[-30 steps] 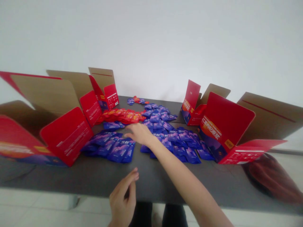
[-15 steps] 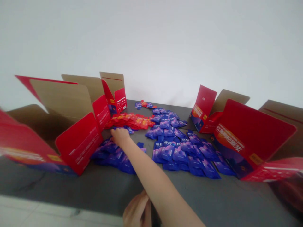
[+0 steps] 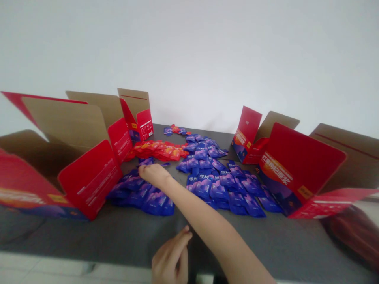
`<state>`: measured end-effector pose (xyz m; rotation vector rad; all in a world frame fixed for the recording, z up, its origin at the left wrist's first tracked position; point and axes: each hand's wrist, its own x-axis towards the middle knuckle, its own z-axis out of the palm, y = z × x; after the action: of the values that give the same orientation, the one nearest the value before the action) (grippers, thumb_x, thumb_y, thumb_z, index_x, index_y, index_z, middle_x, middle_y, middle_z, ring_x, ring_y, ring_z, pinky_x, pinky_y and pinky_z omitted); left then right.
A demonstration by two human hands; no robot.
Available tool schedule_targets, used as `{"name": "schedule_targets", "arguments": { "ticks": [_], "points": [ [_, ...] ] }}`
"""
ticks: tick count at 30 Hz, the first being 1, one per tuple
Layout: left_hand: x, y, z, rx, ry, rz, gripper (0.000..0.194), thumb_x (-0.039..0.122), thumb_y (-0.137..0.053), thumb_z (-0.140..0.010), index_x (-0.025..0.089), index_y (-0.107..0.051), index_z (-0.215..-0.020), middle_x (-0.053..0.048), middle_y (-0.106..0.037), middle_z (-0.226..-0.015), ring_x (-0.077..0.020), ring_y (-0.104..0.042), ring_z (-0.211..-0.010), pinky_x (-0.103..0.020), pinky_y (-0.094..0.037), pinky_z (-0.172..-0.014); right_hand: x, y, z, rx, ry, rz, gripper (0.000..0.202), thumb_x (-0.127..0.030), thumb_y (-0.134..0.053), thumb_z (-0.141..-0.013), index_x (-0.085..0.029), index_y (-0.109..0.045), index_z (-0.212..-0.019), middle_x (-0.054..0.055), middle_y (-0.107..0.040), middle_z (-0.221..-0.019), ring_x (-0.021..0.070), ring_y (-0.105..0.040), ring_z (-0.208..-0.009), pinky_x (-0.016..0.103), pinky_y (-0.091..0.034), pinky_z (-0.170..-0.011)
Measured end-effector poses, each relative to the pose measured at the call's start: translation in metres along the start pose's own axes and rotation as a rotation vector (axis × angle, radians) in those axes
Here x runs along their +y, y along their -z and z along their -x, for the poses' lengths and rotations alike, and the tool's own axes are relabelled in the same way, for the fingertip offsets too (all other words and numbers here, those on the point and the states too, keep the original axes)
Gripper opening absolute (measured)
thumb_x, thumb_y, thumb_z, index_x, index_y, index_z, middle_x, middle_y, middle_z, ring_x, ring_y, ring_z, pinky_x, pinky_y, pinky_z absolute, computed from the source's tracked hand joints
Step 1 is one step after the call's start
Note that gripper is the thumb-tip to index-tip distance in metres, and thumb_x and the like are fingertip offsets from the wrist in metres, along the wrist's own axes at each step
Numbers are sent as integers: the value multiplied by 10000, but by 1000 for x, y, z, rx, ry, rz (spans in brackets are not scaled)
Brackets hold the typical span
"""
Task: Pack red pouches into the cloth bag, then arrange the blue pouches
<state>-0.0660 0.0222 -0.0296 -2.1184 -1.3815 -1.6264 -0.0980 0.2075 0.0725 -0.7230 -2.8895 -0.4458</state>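
My right hand (image 3: 154, 174) reaches across to the back of the left pile of blue-purple pouches (image 3: 145, 197). Its fingers are curled down and closed against the pouches; the fingertips are hidden, so what they hold cannot be made out. Low at the table's front edge is my left hand (image 3: 171, 258), below my right forearm. Its fingers are loosely bent, the thumb stands apart from them, and no object shows in it. A band of red-orange pouches (image 3: 160, 150) lies just beyond my right hand. Right of the forearm spreads a larger heap of blue-purple pouches (image 3: 204, 185).
Open red cartons stand on the left, a near one (image 3: 89, 177) and a far one (image 3: 145, 124) among them. More open cartons (image 3: 299, 165) stand on the right. A few mixed pouches (image 3: 175, 130) lie at the back of the dark table (image 3: 124, 236). A dark reddish object (image 3: 352, 232) sits at right.
The view has shifted a little, moving the cartons and piles leftward. My right hand stays at the left pile, slightly lower. My left hand's fingers have stretched out somewhat and show more.
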Motion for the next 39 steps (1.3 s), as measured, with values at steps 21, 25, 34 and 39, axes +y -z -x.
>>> {"name": "schedule_targets", "arguments": {
  "ticks": [21, 25, 34, 39],
  "points": [
    [40, -22, -18, -10, 140, 96, 181, 170, -496, -850, 191, -604, -994, -23, -700, -954, -106, -675, -753, -151, -497, -738, 110, -10, 343, 306, -594, 120, 405, 18, -308, -791, -119, -580, -1058, 143, -632, -1055, 198, -599, -1008, 321, -514, -842],
    [44, -24, -16, -44, 158, 119, 183, 177, -488, -856, 195, -603, -996, -16, -702, -945, -108, -676, -742, -150, -502, -715, 102, -1, 357, 146, -582, 36, 385, 61, -343, -744, -150, -602, -935, 81, -650, -924, 159, -629, -864, 254, -512, -770],
    [39, -25, -17, -18, 228, 128, 178, 199, -505, -851, 209, -612, -993, -7, -705, -944, -105, -677, -737, -140, -491, -706, 101, 34, 342, 169, -765, -99, 430, -40, -385, -814, -116, -512, -1218, 169, -475, -1303, 228, -459, -1207, 340, -381, -991],
    [37, -23, -16, -25, 240, 121, 171, 216, -513, -847, 219, -624, -977, 0, -706, -942, -117, -677, -763, -148, -496, -709, 113, 24, 315, 118, -789, -263, 462, -255, -560, -827, -128, -463, -1261, 149, -614, -1123, 243, -582, -1047, 349, -449, -880]
  ]
}}
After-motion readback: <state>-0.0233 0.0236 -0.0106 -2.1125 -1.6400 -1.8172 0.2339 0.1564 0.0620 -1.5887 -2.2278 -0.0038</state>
